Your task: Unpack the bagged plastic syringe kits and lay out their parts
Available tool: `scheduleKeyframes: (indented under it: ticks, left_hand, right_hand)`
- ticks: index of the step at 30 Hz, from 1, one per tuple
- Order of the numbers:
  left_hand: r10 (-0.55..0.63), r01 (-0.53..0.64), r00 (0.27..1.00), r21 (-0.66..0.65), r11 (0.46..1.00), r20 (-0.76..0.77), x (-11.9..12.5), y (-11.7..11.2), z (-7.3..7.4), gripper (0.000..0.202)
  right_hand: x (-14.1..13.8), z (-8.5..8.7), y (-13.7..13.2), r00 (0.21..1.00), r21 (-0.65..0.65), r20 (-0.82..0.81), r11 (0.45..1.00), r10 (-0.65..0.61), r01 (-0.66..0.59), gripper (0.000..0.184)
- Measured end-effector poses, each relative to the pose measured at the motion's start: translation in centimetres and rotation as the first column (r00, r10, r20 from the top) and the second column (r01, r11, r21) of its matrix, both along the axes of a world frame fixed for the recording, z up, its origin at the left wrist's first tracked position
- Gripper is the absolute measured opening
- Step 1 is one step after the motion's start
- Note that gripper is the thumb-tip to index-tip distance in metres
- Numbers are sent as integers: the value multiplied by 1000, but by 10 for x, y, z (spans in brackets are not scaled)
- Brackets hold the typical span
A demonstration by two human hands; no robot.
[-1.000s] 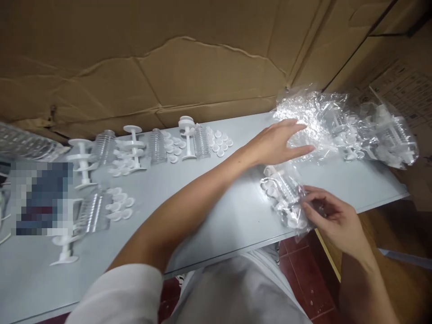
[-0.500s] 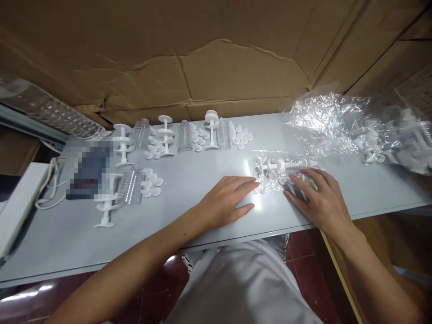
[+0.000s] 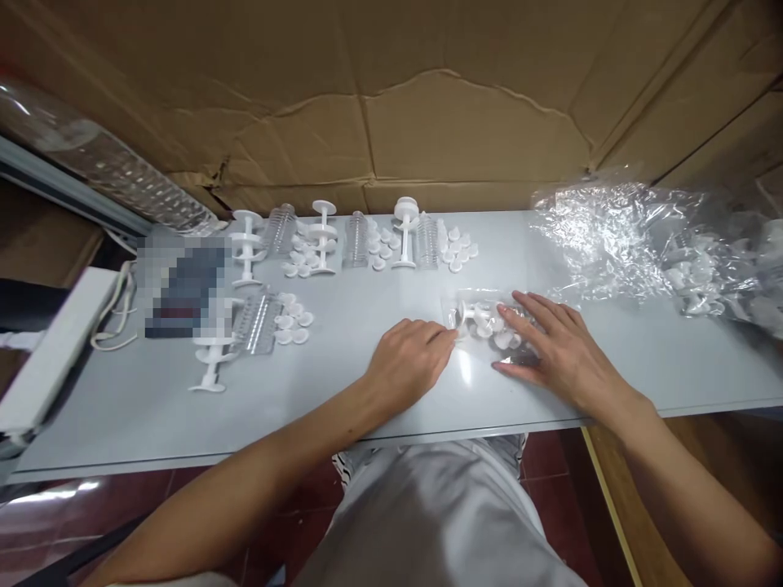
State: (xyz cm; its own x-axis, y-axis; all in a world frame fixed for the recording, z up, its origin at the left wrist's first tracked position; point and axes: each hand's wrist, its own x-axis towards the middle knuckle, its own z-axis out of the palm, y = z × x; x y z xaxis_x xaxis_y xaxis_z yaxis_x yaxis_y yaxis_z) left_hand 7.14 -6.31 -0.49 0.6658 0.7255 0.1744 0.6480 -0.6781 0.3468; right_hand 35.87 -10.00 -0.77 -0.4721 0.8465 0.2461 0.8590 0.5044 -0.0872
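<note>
A clear plastic bag point(image 3: 453, 308) lies flat on the table in front of me, with a white plunger point(image 3: 475, 311) and several small white nozzle-like pieces point(image 3: 505, 339) inside. My left hand point(image 3: 411, 359) is closed, its thumb and fingers pinched on the bag's left edge. Over the bag's right part rests my right hand point(image 3: 566, 346), fingers spread and thumb apart, touching the plastic. It covers that end of the bag, so part of the contents is hidden.
White plungers point(image 3: 404, 232), clear ribbed barrels point(image 3: 426, 241) and small white pieces point(image 3: 458, 249) stand in groups along the back and left. Crumpled clear bags point(image 3: 605, 236) lie at right. A pixelated dark object point(image 3: 189, 289), white power strip point(image 3: 58, 350) and clear bottle point(image 3: 116, 167) are left; cardboard point(image 3: 306, 139) rises behind.
My left hand has closed from spread fingers onto the bag's left edge. My right hand has shifted left over the bag, covering more of it. The view has turned slightly.
</note>
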Motion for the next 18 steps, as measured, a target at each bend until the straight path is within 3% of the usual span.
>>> scheduleKeyframes:
  ticks: [3,6,8,10,14,16,17,18]
  left_hand:
    - [63,-48,983,-91,995,170,-15,-5,13,22]
    - [187,-73,912,-302,950,365,-23,1,31,13]
    - [277,-31,850,-482,875,448,-25,10,38,14]
    - [379,20,791,-639,769,480,-25,19,36,18]
    - [543,7,740,-811,584,397,-25,33,18,44]
    - [581,-19,734,-845,535,351,-27,37,10,49]
    - [589,-24,736,-856,517,335,-28,38,8,48]
    - [590,-26,742,-865,502,320,-30,38,7,46]
  right_hand:
    - [-5,16,-1,998,-66,-47,997,44,-47,60]
    - [-10,47,12,991,-292,-122,953,45,-79,55]
    - [-14,68,32,985,-540,-175,835,8,-103,53]
    - [-20,82,58,973,-766,-230,621,-19,-169,54]
    - [-31,83,107,959,-922,-248,338,-135,-191,58]
    - [-30,81,123,967,-956,-204,246,-154,-162,60]
    - [-28,81,128,972,-960,-182,242,-149,-142,61]
    - [-25,83,130,979,-955,-157,273,-133,-117,62]
